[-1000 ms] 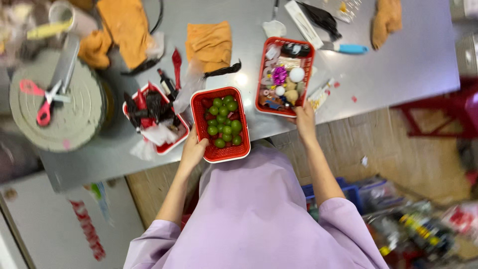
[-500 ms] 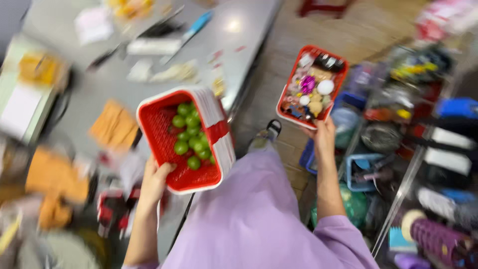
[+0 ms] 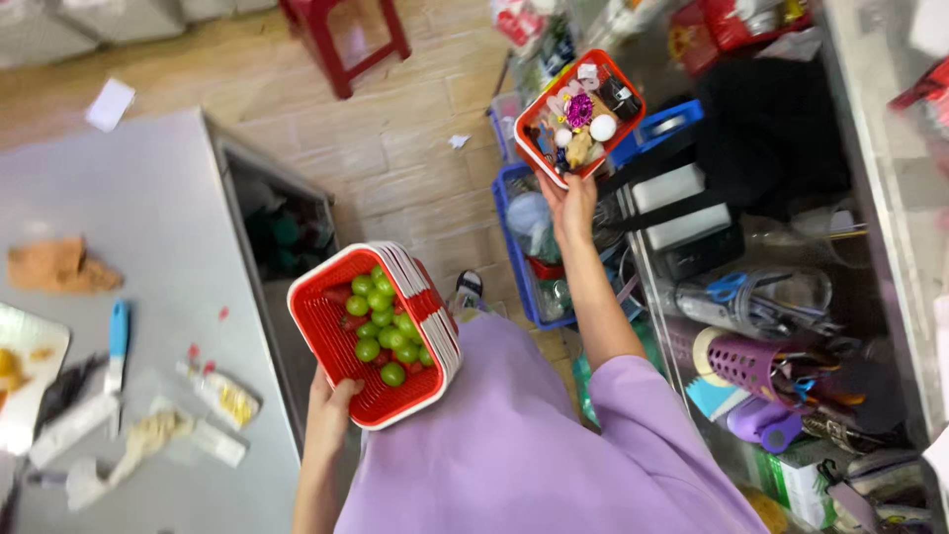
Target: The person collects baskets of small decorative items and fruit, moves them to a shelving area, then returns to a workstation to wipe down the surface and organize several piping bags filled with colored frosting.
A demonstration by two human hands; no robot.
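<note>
Left hand (image 3: pixel 331 410) has its fingers curled shut around the near corner of a red mesh basket (image 3: pixel 341 341), thumb hooked over the rim, so it's a firm grip from underneath. That basket is really the top one of a nested stack, with the pale rims of the others showing along its right side. Its long axis runs from the hand up and away toward the top of the view, tilted a bit, and it's held in the air just off the counter (image 3: pixel 148 247) edge, over the purple shirt (image 3: pixel 514 445). Inside is a loose pile of green grapes (image 3: pixel 388 326) bunched against the right wall. Right hand (image 3: pixel 570 208) is raised well apart from the left, fingers closed on the near edge of a second red basket (image 3: pixel 542 109), which is tilted, its long axis running from lower left up to the right, above the blue crate (image 3: pixel 514 257) and the cluttered shelf (image 3: pixel 880 227). That one's full of small odds and ends, including a white ball (image 3: pixel 602 128) and a purple flower-like thing (image 3: pixel 577 110). On the counter near its right edge: a blue-handled knife (image 3: pixel 117 346) and some wrappers (image 3: pixel 222 396).
</note>
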